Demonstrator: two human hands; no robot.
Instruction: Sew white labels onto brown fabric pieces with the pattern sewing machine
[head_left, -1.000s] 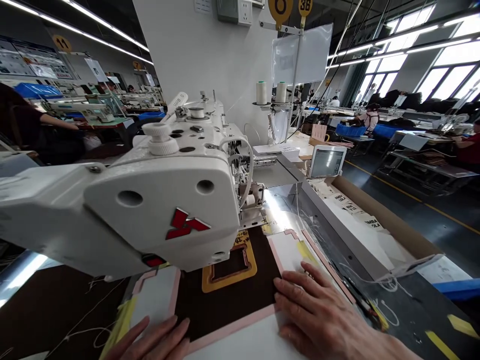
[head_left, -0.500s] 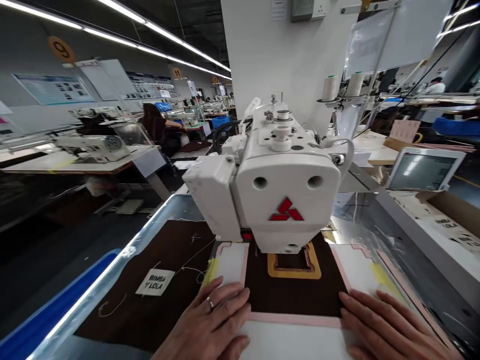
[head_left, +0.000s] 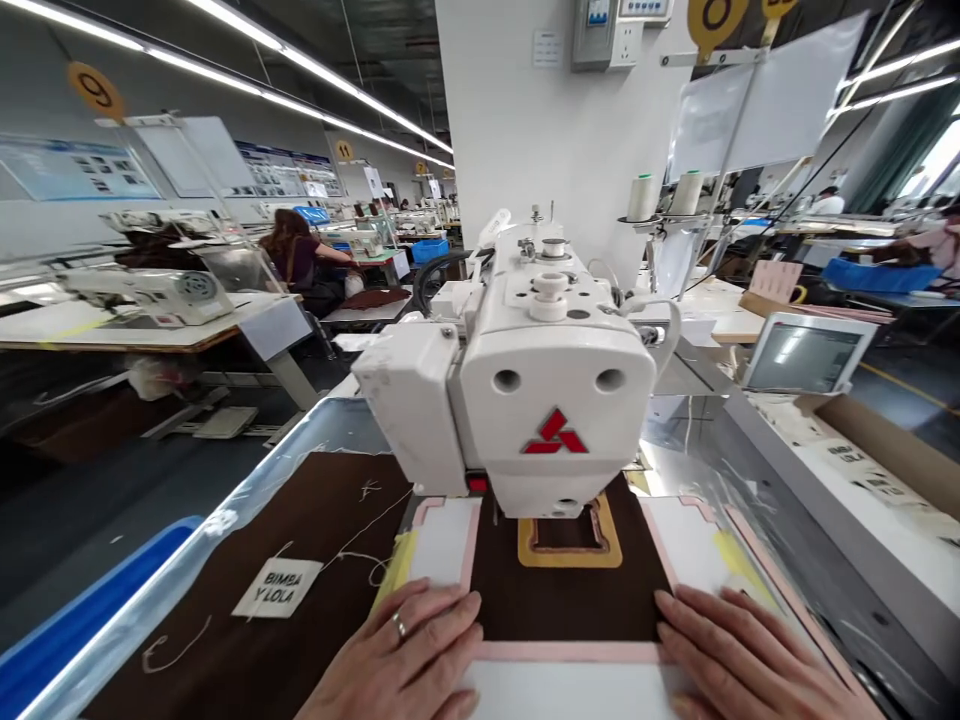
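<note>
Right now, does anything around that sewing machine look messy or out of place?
Slightly untidy: loose pale threads straggle over brown fabric left of the sewing machine, and a BIMBA Y LOLA label lies askew there.

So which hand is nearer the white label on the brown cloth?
Left. The left hand is right of the label, not touching; the right hand is farther right, beyond the brown panel.

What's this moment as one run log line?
left grip: flat on panel; right grip: flat on panel; middle cloth: bordered by panel; frame: partly hidden by machine; label: on left cloth
</note>
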